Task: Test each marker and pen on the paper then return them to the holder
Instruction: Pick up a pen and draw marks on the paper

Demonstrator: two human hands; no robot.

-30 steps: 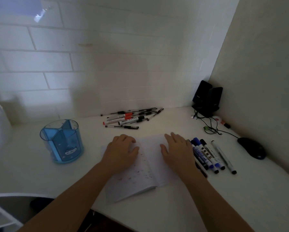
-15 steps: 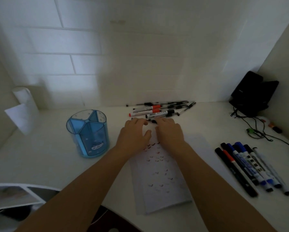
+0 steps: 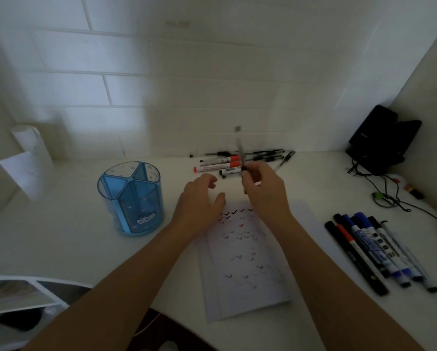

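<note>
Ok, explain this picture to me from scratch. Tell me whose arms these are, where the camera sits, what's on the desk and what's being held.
There is no machine here. A person wears one camera on the head, so the single view looks forward and down at their own bare arms. On the white desk lie a sheet of paper covered in small tick marks, a blue divided holder with nothing visibly sticking out of it, a heap of pens and markers by the wall, and a row of markers at the right. Black speakers stand in the corner. The right hand pinches a thin pen, blurred and roughly upright, above the paper's far edge. The left hand holds nothing, and its fingers are loosely curled.
</note>
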